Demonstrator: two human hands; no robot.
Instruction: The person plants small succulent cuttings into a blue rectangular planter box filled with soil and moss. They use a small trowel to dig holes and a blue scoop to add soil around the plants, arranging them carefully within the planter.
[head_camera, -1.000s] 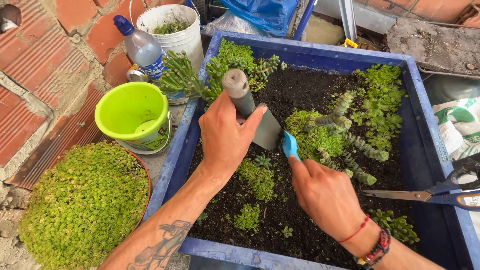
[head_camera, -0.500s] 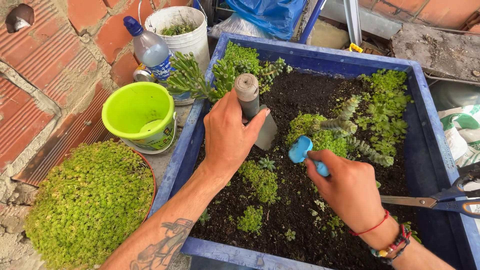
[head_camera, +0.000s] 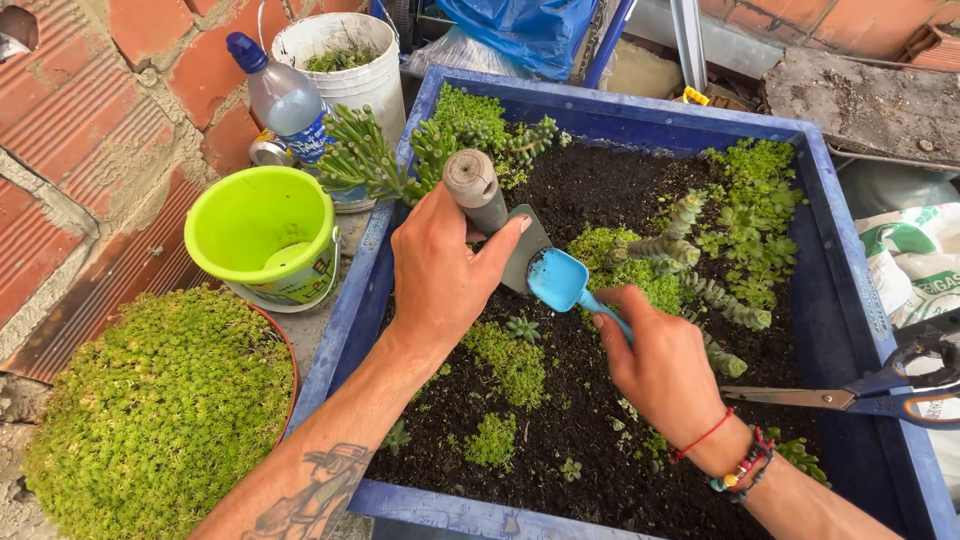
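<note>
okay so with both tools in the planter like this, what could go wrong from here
1. The left hand works a grey trowel right above a tiny rosette succulent; a slip could likely crush or bury it.
2. The right hand holds a small blue scoop against the trowel blade, so soil might spill onto the green clumps.
3. Open scissors lie across the planter rim beside the right wrist, and could nick it.

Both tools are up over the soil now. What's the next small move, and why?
Probably lower the blue scoop, held by the right hand, onto the bare soil beside the small rosette succulent; the left hand holds the grey trowel upright there.
</note>
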